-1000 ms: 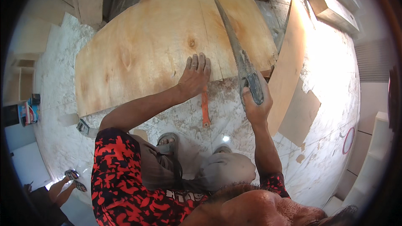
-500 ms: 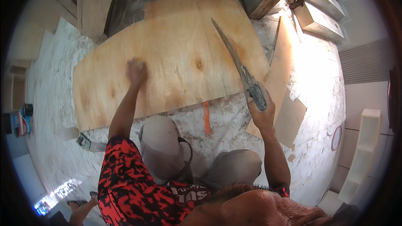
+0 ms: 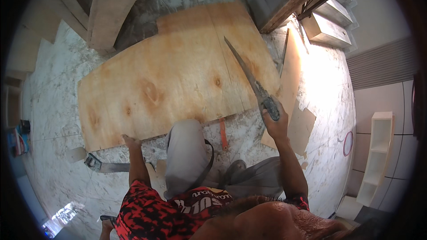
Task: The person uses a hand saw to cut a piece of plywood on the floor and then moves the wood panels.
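Note:
A large pale plywood sheet (image 3: 178, 75) lies on the dusty marble floor. My left hand (image 3: 132, 141) grips its near edge, left of my bent knee. My right hand (image 3: 275, 124) is closed on the handle of a hand saw (image 3: 243, 66), whose long tapered blade lies over the sheet's right part, pointing away from me. Below my left hand, a second hand saw (image 3: 114, 167) rests on the floor, partly behind my forearm. An orange strip-shaped object (image 3: 223, 135) sticks out from beneath the sheet between my knee and right hand.
Board offcuts (image 3: 302, 129) lie right of the sheet. Upright boards (image 3: 109, 4) and a pillar (image 3: 275, 0) stand beyond it. Box steps (image 3: 327, 29) are at top right, a white shelf unit (image 3: 378, 153) at right. Another person's leg (image 3: 106, 230) shows at lower left.
My left hand has moved from the middle of the sheet down to its near edge. My left knee has come up against that edge. The saw remains in my right hand.

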{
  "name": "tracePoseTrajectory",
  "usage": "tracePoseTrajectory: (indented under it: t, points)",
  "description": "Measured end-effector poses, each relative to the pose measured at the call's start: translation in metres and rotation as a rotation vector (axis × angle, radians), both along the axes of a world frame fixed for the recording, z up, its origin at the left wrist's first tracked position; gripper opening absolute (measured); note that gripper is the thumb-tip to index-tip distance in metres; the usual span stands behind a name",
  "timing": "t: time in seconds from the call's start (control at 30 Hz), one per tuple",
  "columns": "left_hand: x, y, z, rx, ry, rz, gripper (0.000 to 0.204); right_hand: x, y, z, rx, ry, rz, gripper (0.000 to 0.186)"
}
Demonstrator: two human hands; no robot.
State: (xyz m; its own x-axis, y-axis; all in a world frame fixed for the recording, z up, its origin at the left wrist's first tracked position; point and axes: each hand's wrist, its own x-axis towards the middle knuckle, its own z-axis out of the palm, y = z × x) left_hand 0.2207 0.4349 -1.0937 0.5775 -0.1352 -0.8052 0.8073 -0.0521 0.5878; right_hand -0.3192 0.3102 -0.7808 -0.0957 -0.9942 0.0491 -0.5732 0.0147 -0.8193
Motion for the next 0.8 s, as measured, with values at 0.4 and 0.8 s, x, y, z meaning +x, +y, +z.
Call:
tracePoseTrajectory:
  t: [0.4, 0.8]
  points:
    - [-0.042, -0.003, 0.058, -0.370, -0.274, -0.044, 0.070, -0.012, 0.027, -0.023, -0.005, 0.129, -0.035, 0.053]
    - [-0.082, -0.046, 0.050, -0.310, -0.200, -0.078, 0.068, -0.044, 0.045, -0.069, 0.021, -0.085, -0.102, 0.052]
